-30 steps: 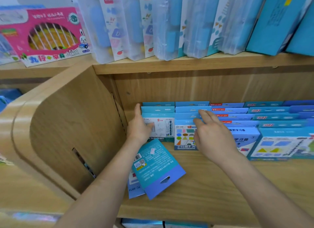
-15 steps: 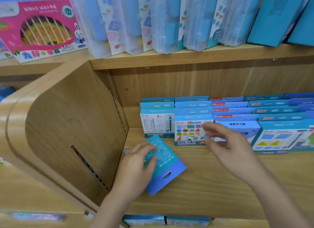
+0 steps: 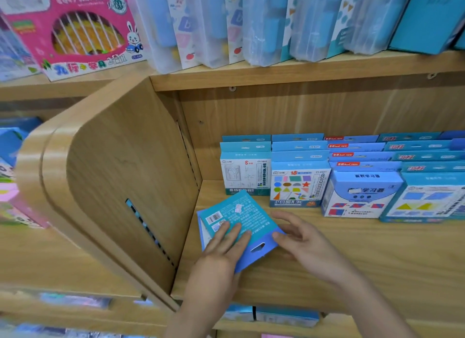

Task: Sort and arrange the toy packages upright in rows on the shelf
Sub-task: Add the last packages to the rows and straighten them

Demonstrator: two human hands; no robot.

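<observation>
Two hands over one flat-lying item on the wooden shelf (image 3: 364, 267).

Left hand (image 3: 221, 249): fingers straight and close together, laid flat on the teal package (image 3: 241, 211).

Right hand (image 3: 304, 242): fingers loosely spread and slightly bent, thumb tip touching the right corner of that package's blue header.

Teal package: back face up, lying askew at the shelf's front left, near the side panel (image 3: 120, 181) and just in front of the upright rows. It bears a barcode, a small white sticker and dense white print too fine to read, with a hang hole in the header.

Second package (image 3: 202, 233): beneath the teal one, with only a blue edge and a pale strip showing.

Upright packages, four columns in view, several deep, fronts outward:
- line-drawing pack (image 3: 245, 174), marked "CY-3607" and a red "8";
- shapes pack (image 3: 297, 186), with a red "15" and coloured circles, triangles and a star;
- blue pack (image 3: 362, 194), reading "学习器", with a white sticker over the title's start;
- pack with parallelograms and triangles (image 3: 427, 199), cut off by the right edge.

Rear packs show header tops only; their red tabs are blurred.

Upper shelf: pink box (image 3: 83, 33) with a rabbit and "2合1", and clear plastic cases (image 3: 214, 23) with their tops cut off. The left margin is blurred beyond reading.
</observation>
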